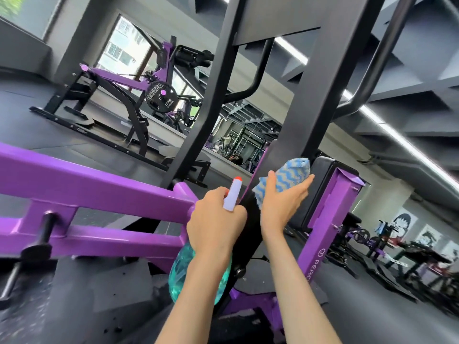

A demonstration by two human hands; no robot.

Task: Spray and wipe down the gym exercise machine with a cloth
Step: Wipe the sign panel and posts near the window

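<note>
Far left, a glossy purple steel frame (82,184) of the exercise machine runs across the view at a slant, with a black knobbed pin (46,229) standing through its lower bar. Behind it, farther back on the dark rubber floor (37,127), sits another purple and black plate-loaded machine (119,88) carrying a round black weight plate (161,97) marked 10 kg, in front of a bright window (124,45).

Toward the middle, the person's left hand (214,225) is wrapped tight around the neck of a spray bottle (232,197): white spray head with an orange-red tip pointing up and away, and a translucent teal body showing below the wrist. The fingers are curled closed on it; whether one rests on the trigger I cannot tell. The bottle is held just beside a black slanted upright (250,219) of the machine being cleaned.

Just to the right, the right hand (280,203) presses a bunched blue and white zigzag-patterned cloth (289,177) against the machine where a wide black steel column (315,95) rises. The fingers lie fairly flat and extended over the cloth, thumb raised along its left edge, holding it with the palm rather than a fist.

Right of the cloth and touching it sits a black padded cushion (320,192), fixed to a purple bracket post (330,214) with white lettering low down. Far right, more gym equipment (360,237) stands blurred along a wall with posters (403,223).
</note>
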